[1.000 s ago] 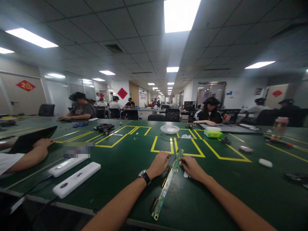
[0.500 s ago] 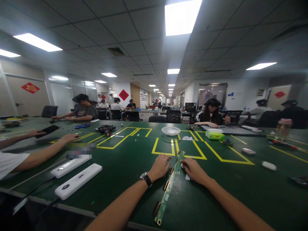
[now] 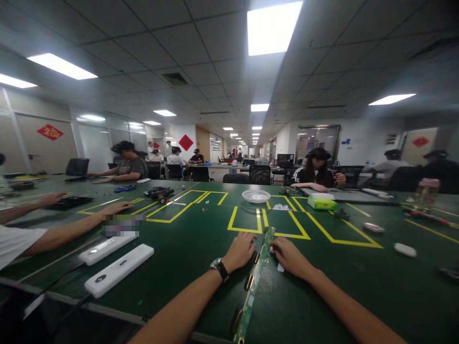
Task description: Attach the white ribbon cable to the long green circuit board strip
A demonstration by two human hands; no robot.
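Note:
A long narrow green circuit board (image 3: 256, 279) lies on the green table (image 3: 201, 248), running from near the front edge away from me. My left hand (image 3: 241, 251), with a wristwatch on the wrist, rests at the board's left side near its far end, fingers curled against the edge. At the right side of the same end is my right hand (image 3: 289, 257), fingertips pressed together on the board. A small white scrap (image 3: 280, 268) shows under the right hand.
Two white bar-shaped devices (image 3: 118, 270) lie at the left. A neighbour's arms (image 3: 64, 232) reach over the table at far left. A clear dish (image 3: 256, 195), a green-and-white box (image 3: 322, 203), tools and yellow tape outlines lie beyond. Other people sit at tables behind.
The view has tilted up a little, so the board and hands sit lower in frame. The neighbour at left has laid a dark flat object down and stretched both arms out.

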